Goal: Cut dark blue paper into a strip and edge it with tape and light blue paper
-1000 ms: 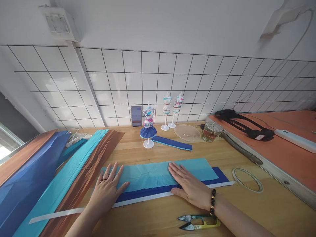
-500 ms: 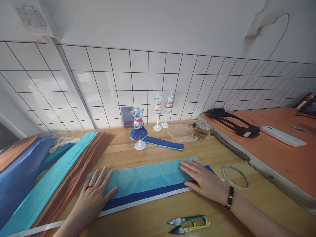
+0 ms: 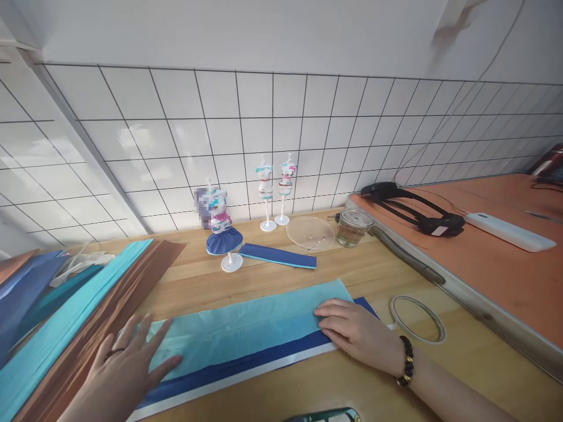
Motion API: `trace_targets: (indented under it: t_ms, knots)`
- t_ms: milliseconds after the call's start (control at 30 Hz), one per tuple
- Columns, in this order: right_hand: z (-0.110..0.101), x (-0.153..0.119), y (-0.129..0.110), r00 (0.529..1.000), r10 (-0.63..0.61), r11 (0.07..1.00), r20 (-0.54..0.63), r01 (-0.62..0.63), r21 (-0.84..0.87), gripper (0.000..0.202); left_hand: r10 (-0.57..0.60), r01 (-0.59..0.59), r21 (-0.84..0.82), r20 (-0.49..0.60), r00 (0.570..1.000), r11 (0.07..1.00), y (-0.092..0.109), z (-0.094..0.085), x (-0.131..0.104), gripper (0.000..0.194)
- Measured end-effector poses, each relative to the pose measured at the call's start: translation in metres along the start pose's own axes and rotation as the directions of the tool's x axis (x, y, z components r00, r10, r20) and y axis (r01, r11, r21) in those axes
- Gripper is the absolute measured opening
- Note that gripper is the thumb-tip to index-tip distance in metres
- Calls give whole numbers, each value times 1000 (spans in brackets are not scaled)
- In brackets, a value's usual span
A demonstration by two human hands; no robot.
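A light-blue, tissue-like strip [image 3: 246, 328] lies across the wooden table over a dark blue strip [image 3: 264, 354], whose near edge carries a white band [image 3: 246, 373]. My left hand [image 3: 125, 366], fingers spread, is at the left end of the light-blue strip. Near its right end, my right hand [image 3: 358, 331] rests on the strip with fingers slightly bent and nothing visibly gripped. To the right of that hand lies a roll of white tape [image 3: 441, 329]. Thread snips [image 3: 338, 415] are partly cut off at the bottom edge.
A small dress form [image 3: 220, 220] wears a blue skirt; two more dress forms [image 3: 265, 181] stand behind. Nearby are a folded blue strip [image 3: 281, 256], a round clear plate [image 3: 303, 233] and a glass [image 3: 354, 228]. Coloured sheets [image 3: 88, 310] lie left; black headgear [image 3: 435, 224] lies right.
The view has shifted, so the snips are now mostly out of frame. My left hand has moved left toward the strip's end. The fingers of my right hand have drawn in and bent.
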State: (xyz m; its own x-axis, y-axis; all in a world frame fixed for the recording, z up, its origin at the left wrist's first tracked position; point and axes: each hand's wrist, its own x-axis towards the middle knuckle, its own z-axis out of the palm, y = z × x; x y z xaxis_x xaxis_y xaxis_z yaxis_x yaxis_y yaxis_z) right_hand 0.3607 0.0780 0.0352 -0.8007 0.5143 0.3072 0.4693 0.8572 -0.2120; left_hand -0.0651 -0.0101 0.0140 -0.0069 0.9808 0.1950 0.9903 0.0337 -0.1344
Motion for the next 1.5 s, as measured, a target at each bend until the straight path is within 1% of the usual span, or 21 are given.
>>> trace_targets:
  t_ms: [33,67,100,133,167,200,233,267,300,333,367,400,467,533,633,733,900,1067,1267,1500]
  knots:
    - [-1,0,1,1000,26,998,-3,-25,58,23,23,-24,21,14,1000,999,11,-5,5,34]
    - [-2,0,2,999,46,994,-1,-45,97,22,1,-1,50,-14,1000,999,28,-11,12,42]
    - [-2,1,2,998,61,991,3,-61,121,21,47,-47,28,-10,999,999,49,-19,18,47]
    - [-2,1,2,998,68,989,6,-68,134,20,136,-135,-50,16,991,990,76,-28,25,46]
    - [-2,1,2,997,72,987,7,-72,141,20,246,-238,-155,38,968,959,104,-37,30,41]
    - [-2,1,2,997,73,987,2,-72,144,20,345,-324,-253,44,938,912,134,-46,35,33]
    - [-2,1,2,997,74,987,-7,-72,146,20,421,-381,-330,58,905,864,162,-55,40,23]
    - [-1,1,1,997,76,986,-14,-73,149,20,467,-402,-394,80,881,826,187,-61,43,16]
    - [-1,1,1,997,79,985,-19,-75,153,20,472,-388,-439,96,876,810,207,-65,46,12]
    - [-1,1,1,996,84,984,-22,-80,161,20,480,-377,-483,107,870,790,223,-67,48,9]
    - [-1,2,1,996,91,981,-22,-86,172,20,464,-348,-523,106,879,779,233,-66,50,10]
    - [-2,2,1,995,99,978,-18,-94,186,19,446,-319,-557,105,889,767,239,-62,52,9]
    - [-3,3,2,993,118,970,-4,-114,216,18,390,-257,-623,84,917,739,242,-52,56,10]
    - [-3,4,3,991,135,962,14,-134,239,18,343,-222,-669,53,938,709,240,-42,59,10]
    - [-3,3,4,986,167,954,26,-169,247,17,320,-222,-694,13,947,685,238,-35,61,12]
    - [-4,0,7,978,208,947,30,-209,244,16,317,-212,-725,9,949,655,238,-35,62,16]
    - [-10,-7,16,961,267,934,71,-277,227,14,302,-150,-754,68,951,639,238,-38,65,16]
    - [-19,-14,27,946,306,921,110,-323,216,18,315,-179,-762,34,948,622,237,-34,68,18]
    - [-30,-18,34,926,343,903,159,-371,217,21,310,-161,-751,60,949,640,238,-36,69,19]
    - [-34,-19,34,912,356,892,203,-396,218,20,281,-120,-731,101,954,671,241,-38,68,19]
